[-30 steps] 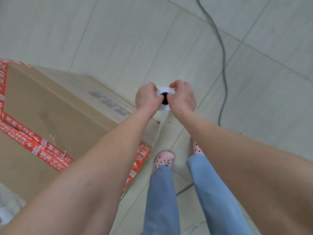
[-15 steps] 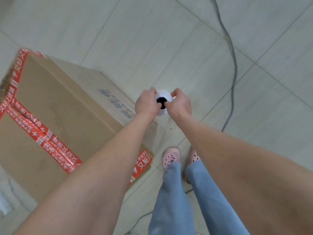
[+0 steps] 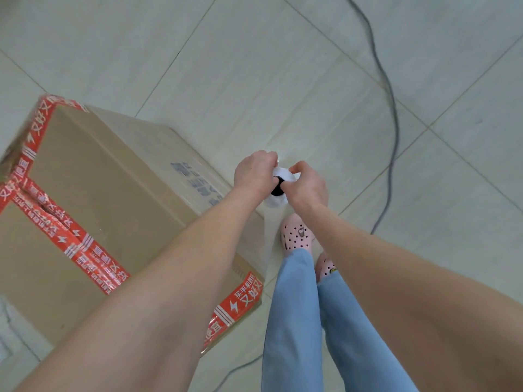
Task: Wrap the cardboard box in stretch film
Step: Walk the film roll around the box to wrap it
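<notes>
Fingers point(image 3: 267, 158) of the left hand point(image 3: 254, 174) curl round 1 side of the white stretch film roll point(image 3: 276, 203). Those of the right hand point(image 3: 308, 186) curl round the other side, both thumbs at its dark core. The roll is held with its open end up, over the tiled floor point(image 3: 283, 66), just beside the right corner of the cardboard box point(image 3: 113, 193). The box stands on the floor. It is brown, with grey print on 1 side and red tape point(image 3: 70, 241) bearing white characters across its top and edges. A pale film sheet point(image 3: 268, 239) hangs from the roll along the box's corner.
</notes>
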### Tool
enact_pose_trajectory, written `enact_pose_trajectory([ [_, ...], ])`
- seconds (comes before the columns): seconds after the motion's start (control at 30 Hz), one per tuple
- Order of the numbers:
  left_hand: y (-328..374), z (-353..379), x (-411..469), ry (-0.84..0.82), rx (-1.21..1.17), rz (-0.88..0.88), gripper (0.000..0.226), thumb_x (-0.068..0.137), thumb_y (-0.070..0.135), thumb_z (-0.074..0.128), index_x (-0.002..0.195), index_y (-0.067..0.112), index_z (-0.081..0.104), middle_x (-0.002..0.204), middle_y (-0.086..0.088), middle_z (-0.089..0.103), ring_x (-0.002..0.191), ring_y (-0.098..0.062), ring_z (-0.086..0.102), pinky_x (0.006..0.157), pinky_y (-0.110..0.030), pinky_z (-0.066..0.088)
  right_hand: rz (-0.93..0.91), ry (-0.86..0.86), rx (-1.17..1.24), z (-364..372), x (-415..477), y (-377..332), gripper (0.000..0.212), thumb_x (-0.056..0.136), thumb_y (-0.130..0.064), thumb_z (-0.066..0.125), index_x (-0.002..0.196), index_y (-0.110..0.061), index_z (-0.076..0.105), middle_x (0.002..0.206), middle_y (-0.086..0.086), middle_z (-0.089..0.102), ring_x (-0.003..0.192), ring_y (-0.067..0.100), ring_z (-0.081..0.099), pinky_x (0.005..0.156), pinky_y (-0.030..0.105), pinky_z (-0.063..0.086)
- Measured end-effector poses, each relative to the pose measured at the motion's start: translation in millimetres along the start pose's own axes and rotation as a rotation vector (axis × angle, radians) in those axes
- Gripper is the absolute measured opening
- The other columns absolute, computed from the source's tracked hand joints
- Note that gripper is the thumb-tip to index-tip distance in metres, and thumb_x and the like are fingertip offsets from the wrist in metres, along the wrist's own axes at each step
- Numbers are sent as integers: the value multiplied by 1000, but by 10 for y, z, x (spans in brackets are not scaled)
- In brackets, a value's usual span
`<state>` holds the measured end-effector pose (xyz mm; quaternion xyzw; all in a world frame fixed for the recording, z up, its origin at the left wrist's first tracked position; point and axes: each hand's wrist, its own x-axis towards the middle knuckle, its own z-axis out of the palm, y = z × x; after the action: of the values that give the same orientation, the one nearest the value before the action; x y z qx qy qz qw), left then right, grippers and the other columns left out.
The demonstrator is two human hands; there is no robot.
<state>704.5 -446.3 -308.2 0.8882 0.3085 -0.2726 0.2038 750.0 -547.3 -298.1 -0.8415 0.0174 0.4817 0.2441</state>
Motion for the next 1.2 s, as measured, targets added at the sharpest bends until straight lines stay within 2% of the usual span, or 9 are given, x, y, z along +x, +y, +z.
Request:
enact_pose_trajectory([
  [0.2, -245, -145, 113, 15, -272, -295, 8, 75, 15, 60, 82, 13, 57, 90, -7, 64, 83, -27, 61, 60, -28, 40, -25, 84, -45, 53, 86, -277, 24, 84, -30, 60, 104, -20, 51, 94, -3, 56, 83, 21, 55, 66, 29, 39],
  [0.3, -405, -222, 143, 32, -461, -449, 13, 72, 17, 62, 71, 14, 49, 83, -9, 66, 74, -29, 67, 61, -34, 54, -1, 16, -10, 164, 132, -466, 40, 83, -35, 63, 115, -18, 47, 101, -1, 54, 87, 23, 56, 67, 29, 39],
  [0.4, -524, -257, 148, 29, -603, -538, 19, 73, 17, 61, 65, 13, 45, 80, -13, 68, 68, -29, 70, 65, -40, 59, -16, -14, -2, 251, 204, -660, 37, 85, -26, 59, 119, -18, 47, 102, 1, 55, 82, 23, 55, 61, 27, 37],
  [0.5, -596, -302, 185, -6, -493, -498, 17, 77, 22, 61, 84, 8, 56, 89, -11, 68, 79, -28, 67, 64, -34, 53, -43, -19, -42, 259, 260, -808, 30, 84, -18, 57, 114, -19, 50, 96, 2, 58, 79, 24, 57, 58, 26, 38],
  [0.6, -601, -392, 259, 12, -252, -306, 25, 83, 17, 59, 105, 8, 55, 101, -10, 60, 92, -31, 58, 65, -32, 38, -41, -35, -54, 264, 276, -866, 27, 83, -15, 55, 108, -20, 51, 93, 4, 59, 80, 25, 59, 60, 27, 41],
  [0.7, -561, -450, 370, 33, -84, -102, 22, 85, 11, 53, 108, 11, 54, 105, -9, 55, 89, -31, 58, 65, -35, 42, -45, -42, -73, 258, 319, -894, 23, 83, -14, 54, 105, -22, 51, 89, 4, 59, 77, 25, 58, 54, 26, 39],
  [0.8, -523, -483, 452, 10, -4, -18, 22, 85, 10, 52, 106, 11, 55, 105, -9, 55, 85, -31, 60, 66, -36, 45, -53, -60, -95, 228, 365, -919, 24, 84, -14, 54, 106, -23, 52, 89, 3, 60, 76, 23, 58, 57, 26, 41],
  [0.97, -566, -536, 566, 7, -85, -100, 17, 84, 13, 53, 100, 10, 58, 101, -9, 59, 90, -31, 59, 71, -37, 48, -86, -94, -159, 170, 454, -1017, 29, 83, -14, 54, 110, -23, 54, 94, 1, 61, 82, 23, 60, 62, 28, 43],
  [1.2, -723, -608, 590, 64, -413, -417, 5, 76, 14, 56, 79, 16, 54, 83, -4, 59, 77, -25, 56, 59, -27, 35, -156, -106, -151, 141, 563, -1274, 25, 82, -22, 60, 106, -23, 57, 104, -3, 60, 88, 19, 58, 66, 28, 43],
])
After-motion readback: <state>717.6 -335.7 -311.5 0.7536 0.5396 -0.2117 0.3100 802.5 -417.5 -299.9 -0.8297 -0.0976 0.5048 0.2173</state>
